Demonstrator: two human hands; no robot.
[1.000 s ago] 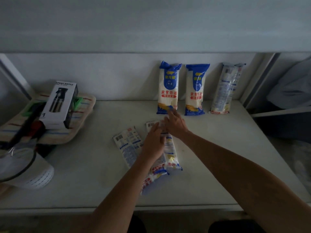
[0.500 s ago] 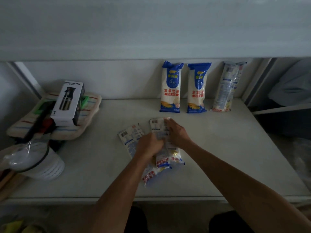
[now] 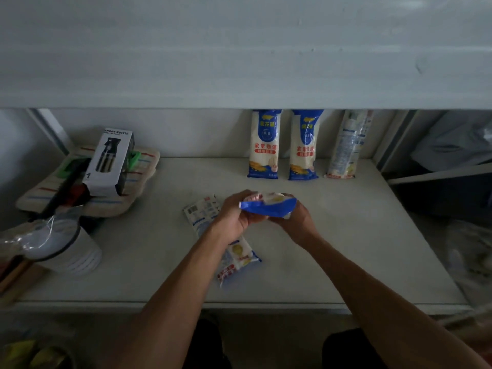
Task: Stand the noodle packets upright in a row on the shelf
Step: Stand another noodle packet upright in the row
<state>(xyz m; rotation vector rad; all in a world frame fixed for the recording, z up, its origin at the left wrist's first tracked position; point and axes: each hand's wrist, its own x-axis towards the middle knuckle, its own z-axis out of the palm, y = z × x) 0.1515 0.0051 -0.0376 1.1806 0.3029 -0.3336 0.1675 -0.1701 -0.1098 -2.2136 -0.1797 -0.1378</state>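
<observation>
Three noodle packets stand upright against the back wall of the white shelf (image 3: 346, 235): a blue-and-white one (image 3: 263, 145), a second like it (image 3: 304, 146) and a paler one (image 3: 347, 145) on the right. Above the shelf's middle, my left hand (image 3: 234, 214) and my right hand (image 3: 295, 222) together hold a lifted noodle packet (image 3: 269, 205), its blue end toward me. Under my left forearm another packet (image 3: 213, 217) lies flat, label side down, partly hidden; its lower end shows near the front.
At the left end sits a striped cloth pad (image 3: 133, 187) carrying a spray-bottle box (image 3: 109, 161) and dark tools. A white container with a plastic cover (image 3: 64, 249) stands at the front left. A shelf post (image 3: 386, 139) bounds the right side.
Both hands closed on one of the flat packets and raised it off the shelf, tipping its blue end toward me. One flat packet stays on the shelf.
</observation>
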